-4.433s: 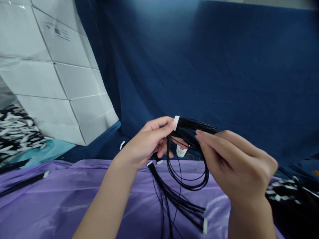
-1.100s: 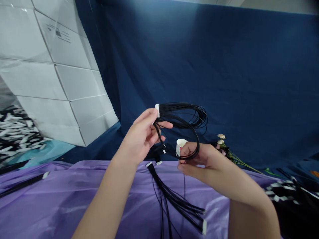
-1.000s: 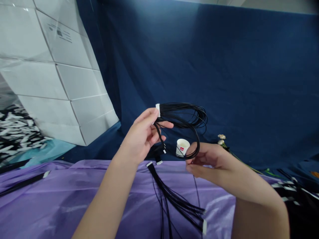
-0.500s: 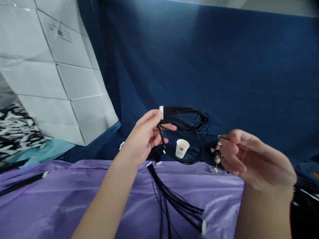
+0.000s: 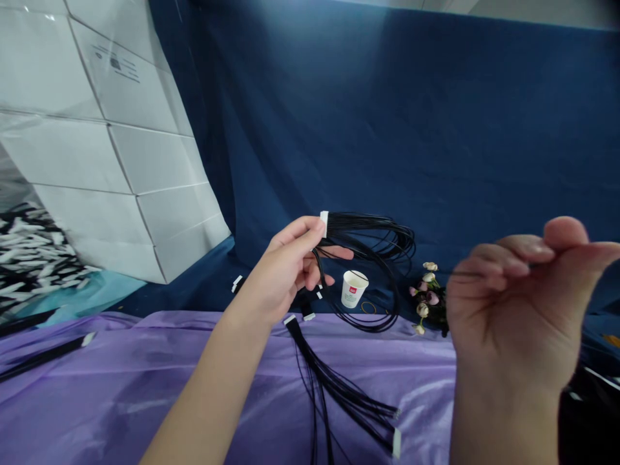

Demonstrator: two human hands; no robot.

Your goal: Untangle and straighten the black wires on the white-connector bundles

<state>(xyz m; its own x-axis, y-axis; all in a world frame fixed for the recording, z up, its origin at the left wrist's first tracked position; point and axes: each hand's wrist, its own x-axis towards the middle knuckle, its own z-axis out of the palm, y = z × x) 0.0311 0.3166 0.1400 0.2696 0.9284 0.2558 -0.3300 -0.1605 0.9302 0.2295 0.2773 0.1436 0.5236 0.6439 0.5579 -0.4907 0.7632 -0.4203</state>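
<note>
My left hand [image 5: 295,265] is closed around a looped bundle of thin black wires [image 5: 372,226], pinching it at its white connector [image 5: 324,224]. The index finger sticks out beneath the wires, whose loop hangs to the right. My right hand [image 5: 513,290] is raised at the right, palm towards me, fingers curled and thumb pressed near the index finger. A thin dark wire [image 5: 467,274] shows at its fingers; the rest is hidden. Below, another black wire harness [image 5: 334,381] with white ends lies on the purple cloth [image 5: 217,387].
Behind the wire loop stands a white paper cup [image 5: 354,289], with a rubber band [image 5: 369,307] beside it. Artificial flowers [image 5: 426,300] lie left of my right hand. White boxes [image 5: 87,148] are stacked at the left above a heap of black-and-white pieces [image 5: 33,252]. A blue curtain [image 5: 387,116] hangs behind.
My right hand has moved right and up and turned its palm towards me, uncovering the flowers. My left hand and its wire bundle have shifted slightly right.
</note>
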